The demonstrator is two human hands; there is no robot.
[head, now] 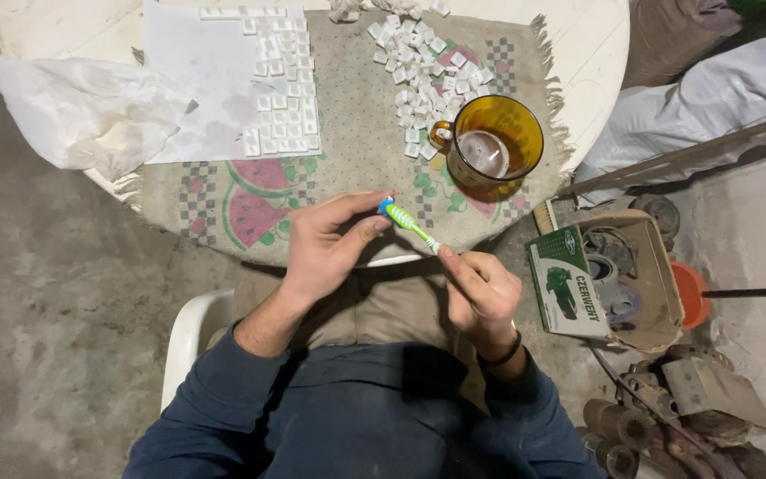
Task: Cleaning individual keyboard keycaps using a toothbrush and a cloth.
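My right hand [480, 293] grips the handle of a green and blue toothbrush [408, 223], its head pointing up and left. My left hand [330, 239] pinches something small at the brush head; the piece itself is hidden by my fingers. Both hands hover over my lap, just in front of the round white table [591, 53]. On the table lies a patterned cloth [347, 168] with a loose heap of small white square keys [423, 75] and a white sheet [201, 80] where more keys [285, 89] sit in rows.
An amber glass mug [492, 146] with cloudy liquid stands on the cloth near the heap. A crumpled white plastic bag [82, 111] hangs off the table's left edge. Right of me on the floor are an open cardboard box [618, 279] of metal parts and rusty tools [667, 408].
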